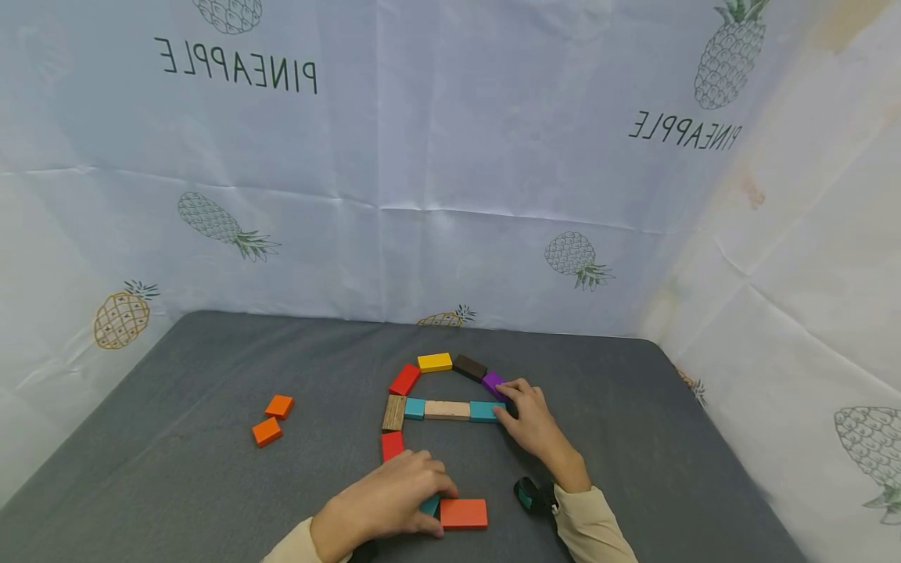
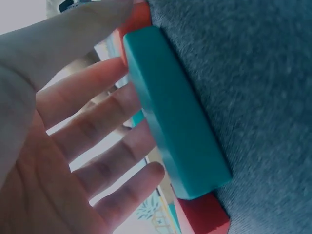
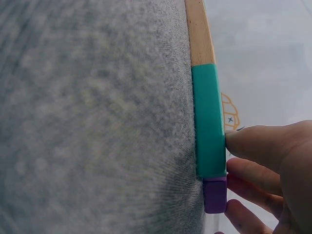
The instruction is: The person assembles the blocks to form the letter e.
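Observation:
In the head view my left hand (image 1: 394, 496) spans the joint between a teal block (image 2: 178, 117) and an orange-red block (image 1: 464, 514). Its thumb and index finger pinch the orange-red block's left end; the other fingers lie along the teal block's far side. My right hand (image 1: 533, 422) is at the right end of a block row. Its thumb touches another teal block (image 3: 210, 122), and its fingertips rest against a purple block (image 3: 215, 196). The teal block's other end abuts a pale wooden block (image 1: 446, 410).
A curve of red (image 1: 404, 379), yellow (image 1: 434, 362) and dark brown (image 1: 469, 367) blocks leads to the purple one. A brown wooden block (image 1: 393, 413) and red block (image 1: 392, 446) form the left side. Two orange blocks (image 1: 279, 406) lie apart on the grey table (image 1: 176, 485).

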`<act>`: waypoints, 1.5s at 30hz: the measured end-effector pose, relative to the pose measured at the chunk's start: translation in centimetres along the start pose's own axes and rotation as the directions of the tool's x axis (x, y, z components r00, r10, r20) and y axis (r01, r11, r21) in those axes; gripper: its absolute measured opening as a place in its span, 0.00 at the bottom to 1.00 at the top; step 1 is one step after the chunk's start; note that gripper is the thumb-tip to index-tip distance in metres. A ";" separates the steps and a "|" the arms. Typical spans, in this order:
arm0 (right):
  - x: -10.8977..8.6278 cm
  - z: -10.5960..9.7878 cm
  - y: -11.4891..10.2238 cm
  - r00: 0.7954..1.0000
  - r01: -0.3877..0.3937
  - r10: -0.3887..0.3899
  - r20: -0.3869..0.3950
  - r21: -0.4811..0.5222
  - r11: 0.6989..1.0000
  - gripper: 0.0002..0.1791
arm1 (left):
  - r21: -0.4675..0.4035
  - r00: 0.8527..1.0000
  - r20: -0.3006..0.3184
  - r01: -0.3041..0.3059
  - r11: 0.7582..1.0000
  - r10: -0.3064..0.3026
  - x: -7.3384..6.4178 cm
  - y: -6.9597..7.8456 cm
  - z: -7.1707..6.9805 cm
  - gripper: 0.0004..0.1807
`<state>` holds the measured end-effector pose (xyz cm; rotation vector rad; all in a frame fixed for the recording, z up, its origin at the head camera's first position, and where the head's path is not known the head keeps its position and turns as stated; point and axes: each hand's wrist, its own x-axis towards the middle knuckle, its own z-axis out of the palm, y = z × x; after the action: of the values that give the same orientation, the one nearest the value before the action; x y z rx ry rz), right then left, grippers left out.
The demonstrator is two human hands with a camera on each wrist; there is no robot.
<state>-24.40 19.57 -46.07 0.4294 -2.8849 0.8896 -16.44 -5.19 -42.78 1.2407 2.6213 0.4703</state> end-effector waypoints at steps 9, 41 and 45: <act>0.0 0.1 0.0 1.000 -0.004 0.004 -0.003 -0.010 1.000 0.22 | 0.068 1.000 0.000 0.002 0.998 -0.002 0.1 -0.1 0.4 0.17; -0.1 -0.1 -0.3 1.000 -0.001 0.001 -0.007 -0.009 1.000 0.22 | 0.087 1.000 -0.003 0.019 0.996 -0.019 -0.3 -0.3 -0.2 0.14; 0.0 -0.1 -0.2 1.000 -0.001 0.001 -0.008 -0.010 1.000 0.22 | 0.065 1.000 -0.017 0.023 0.998 -0.022 -0.5 -0.5 -0.7 0.20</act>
<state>-24.31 19.46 -45.87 0.4226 -2.8811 0.8753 -16.69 -6.07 -42.28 1.2303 2.6813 0.3961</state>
